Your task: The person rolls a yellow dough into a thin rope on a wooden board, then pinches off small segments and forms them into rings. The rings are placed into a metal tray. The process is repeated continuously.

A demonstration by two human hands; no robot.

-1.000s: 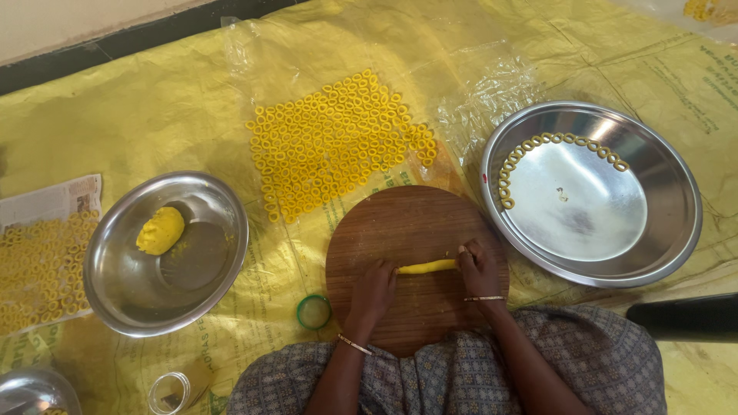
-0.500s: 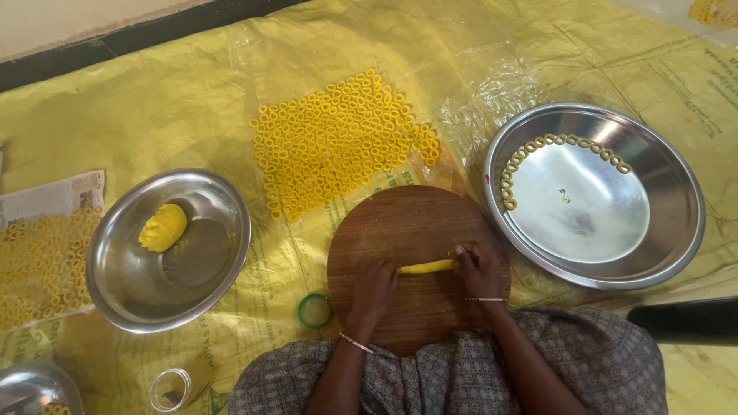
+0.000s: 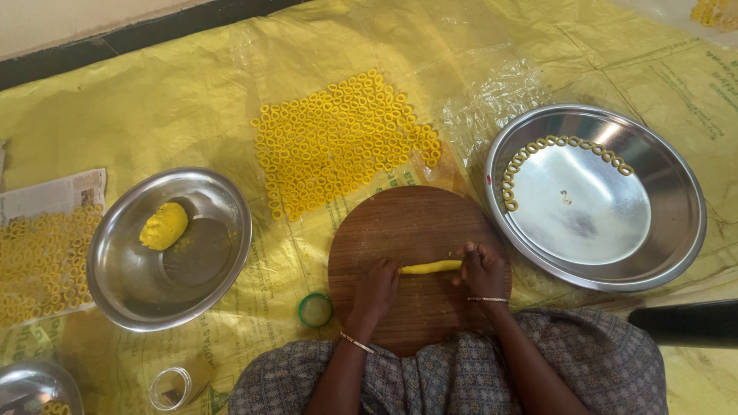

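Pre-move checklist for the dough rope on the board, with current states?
1. Dough rope lies flat on the round wooden board: ok.
2. Left hand touches the rope's left end: ok.
3. Right hand touches its right end: ok.
4. Rope even in thickness under the hands: cannot tell, both ends are covered.
5. Large steel plate at the right has bare room beside its arc of dough rings: ok.
6. Dough lump left in the steel bowl: ok.
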